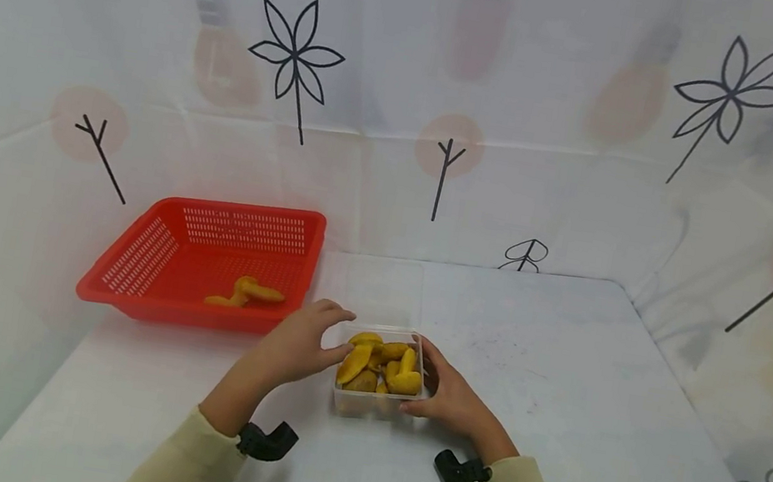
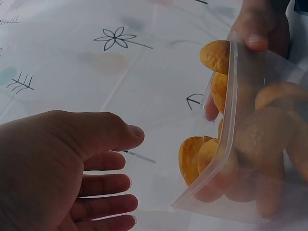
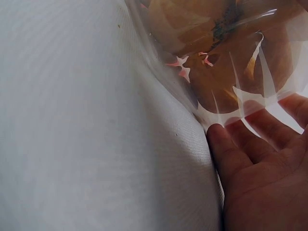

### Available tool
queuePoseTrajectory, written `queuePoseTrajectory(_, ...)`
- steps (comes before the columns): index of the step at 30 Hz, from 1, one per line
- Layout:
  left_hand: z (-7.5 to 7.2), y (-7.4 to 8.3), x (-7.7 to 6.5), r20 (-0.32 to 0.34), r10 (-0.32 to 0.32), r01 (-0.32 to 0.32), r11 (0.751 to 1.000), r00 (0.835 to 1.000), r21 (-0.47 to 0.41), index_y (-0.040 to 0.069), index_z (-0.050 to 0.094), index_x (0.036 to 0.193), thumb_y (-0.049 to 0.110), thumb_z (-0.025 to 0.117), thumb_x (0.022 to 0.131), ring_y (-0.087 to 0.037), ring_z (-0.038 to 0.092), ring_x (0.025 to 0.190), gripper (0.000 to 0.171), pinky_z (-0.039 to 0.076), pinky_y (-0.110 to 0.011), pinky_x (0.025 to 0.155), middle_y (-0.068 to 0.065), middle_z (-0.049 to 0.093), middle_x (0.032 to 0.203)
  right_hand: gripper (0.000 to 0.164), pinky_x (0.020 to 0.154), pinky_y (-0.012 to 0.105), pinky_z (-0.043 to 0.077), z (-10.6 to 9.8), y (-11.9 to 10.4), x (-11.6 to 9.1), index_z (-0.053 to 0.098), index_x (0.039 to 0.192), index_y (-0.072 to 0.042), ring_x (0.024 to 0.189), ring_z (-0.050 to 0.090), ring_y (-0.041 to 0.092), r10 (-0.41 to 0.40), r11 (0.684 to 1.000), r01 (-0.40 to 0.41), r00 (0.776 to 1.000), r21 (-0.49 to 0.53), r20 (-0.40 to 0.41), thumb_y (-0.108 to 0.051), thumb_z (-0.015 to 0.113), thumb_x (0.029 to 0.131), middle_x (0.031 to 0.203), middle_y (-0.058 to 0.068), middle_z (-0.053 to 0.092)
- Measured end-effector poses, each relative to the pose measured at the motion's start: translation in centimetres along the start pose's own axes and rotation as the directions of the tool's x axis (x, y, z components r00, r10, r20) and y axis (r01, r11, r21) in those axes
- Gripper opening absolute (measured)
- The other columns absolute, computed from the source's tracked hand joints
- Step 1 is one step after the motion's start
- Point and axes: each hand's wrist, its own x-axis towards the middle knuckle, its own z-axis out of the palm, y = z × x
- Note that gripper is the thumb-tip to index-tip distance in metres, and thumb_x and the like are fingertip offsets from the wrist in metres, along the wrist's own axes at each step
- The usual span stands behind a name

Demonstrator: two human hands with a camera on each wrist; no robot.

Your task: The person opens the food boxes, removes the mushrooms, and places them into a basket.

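Note:
A clear plastic box [image 1: 364,406] stands on the table, heaped with several smooth, elongated yellow pieces [image 1: 355,364] whose exact kind I cannot tell. My right hand [image 1: 452,399] holds the box at its right side, thumb at the front and fingers around the side. In the right wrist view, the fingers [image 3: 255,127] of that hand lie along the clear wall. To the left of the box is my left hand [image 1: 297,345], thumb and fingers spread. The left wrist view shows the left hand [image 2: 57,168] apart from the box rim [image 2: 233,96], with nothing in it.
A red slotted plastic basket [image 1: 192,316] stands at the back left, with a few yellow-orange pieces [image 1: 260,291] in it. The white table [image 1: 558,403] meets a patterned cloth [image 1: 395,91] at the back and sides. Each wrist wears a black camera [image 1: 269,441].

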Motion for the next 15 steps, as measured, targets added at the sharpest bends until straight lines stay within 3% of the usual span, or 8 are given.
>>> queuePoseTrajectory(9,0.7,0.7,0.3,0.033,-0.004,0.004,1.000,0.999,-0.007,0.020,0.060,0.130,0.032,0.073,0.085,-0.024,0.056,0.119,0.048,0.051,-0.046,0.099,-0.004,0.059,0.130,0.114,0.116,0.049,0.028,0.0,-0.4,-0.2,0.014,0.155,-0.028,0.147,0.027,0.032,0.045,0.999,-0.045,0.999,0.005,-0.014,-0.036,0.087,0.068,0.162,0.003,0.020)
queuePoseTrajectory(15,1.4,0.8,0.4,0.040,0.027,-0.028,0.999,0.999,0.032,0.018,0.061,0.129,0.034,0.071,0.086,-0.021,0.059,0.116,0.047,0.053,-0.043,0.097,-0.003,0.060,0.127,0.113,0.116,0.048,0.028,0.0,-0.5,-0.2,0.014,0.155,-0.028,0.147,0.027,0.032,0.043,0.999,-0.043,0.999,0.004,-0.008,-0.035,0.087,0.068,0.162,0.004,0.020)
